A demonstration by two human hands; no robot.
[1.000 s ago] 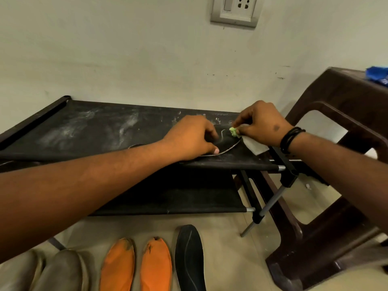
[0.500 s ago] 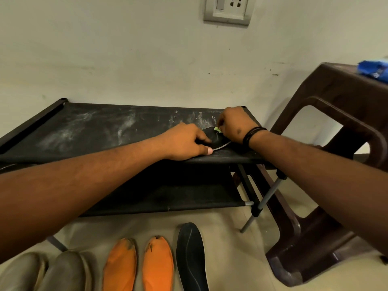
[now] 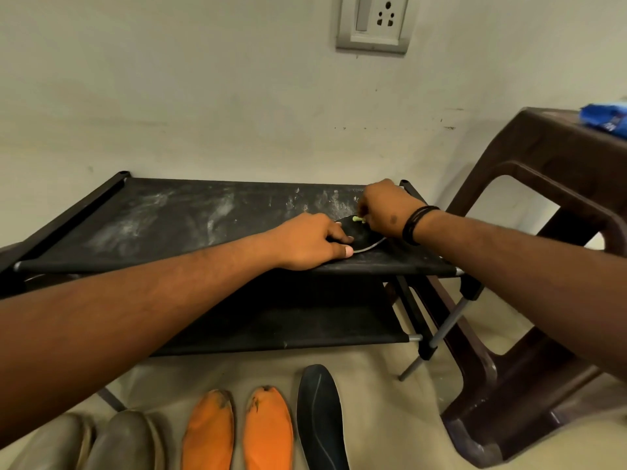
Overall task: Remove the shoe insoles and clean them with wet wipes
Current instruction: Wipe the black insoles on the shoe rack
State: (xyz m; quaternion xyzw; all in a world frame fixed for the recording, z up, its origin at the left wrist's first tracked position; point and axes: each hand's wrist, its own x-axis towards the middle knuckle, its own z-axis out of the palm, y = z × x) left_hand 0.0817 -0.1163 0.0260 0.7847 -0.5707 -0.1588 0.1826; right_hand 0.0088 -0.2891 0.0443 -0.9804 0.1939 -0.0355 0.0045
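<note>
Head view: left hand (image 3: 307, 244) is pressing flat on one black insole (image 3: 364, 237) at right centre; right hand (image 3: 385, 212) is pinching a green scrap (image 3: 357, 218); five insoles are lying along the bottom: two grey (image 3: 101, 442), two orange (image 3: 237, 432), one black (image 3: 320, 418).

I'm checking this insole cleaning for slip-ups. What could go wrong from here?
The black insole lies near the front edge of the dusty top shelf; the right hand's rubbing might push it off if the left hand eases up. White dust there could also dirty it again.
</note>
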